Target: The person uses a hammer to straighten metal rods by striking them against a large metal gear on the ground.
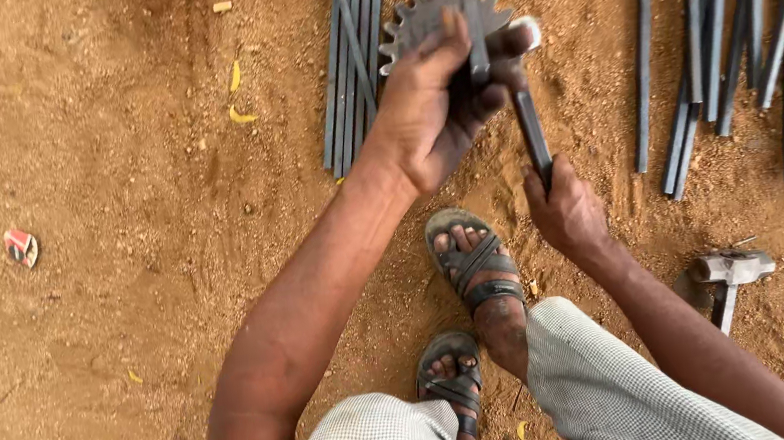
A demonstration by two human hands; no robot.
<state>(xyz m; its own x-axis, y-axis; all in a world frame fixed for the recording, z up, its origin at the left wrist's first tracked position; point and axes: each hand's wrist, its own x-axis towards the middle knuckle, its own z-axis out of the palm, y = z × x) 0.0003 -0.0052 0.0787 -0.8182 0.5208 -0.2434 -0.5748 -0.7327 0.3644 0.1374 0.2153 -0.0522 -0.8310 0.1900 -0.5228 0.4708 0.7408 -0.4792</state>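
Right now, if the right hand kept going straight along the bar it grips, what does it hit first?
Probably the left hand, clamped on the same dark bar just beyond the right hand. The toothed gear lies behind it; depth is unclear.

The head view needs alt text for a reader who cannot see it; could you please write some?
A left hand and right hand grip a dark metal bar over a toothed gear on sandy ground. Bundles of rods and a hammer lie nearby.
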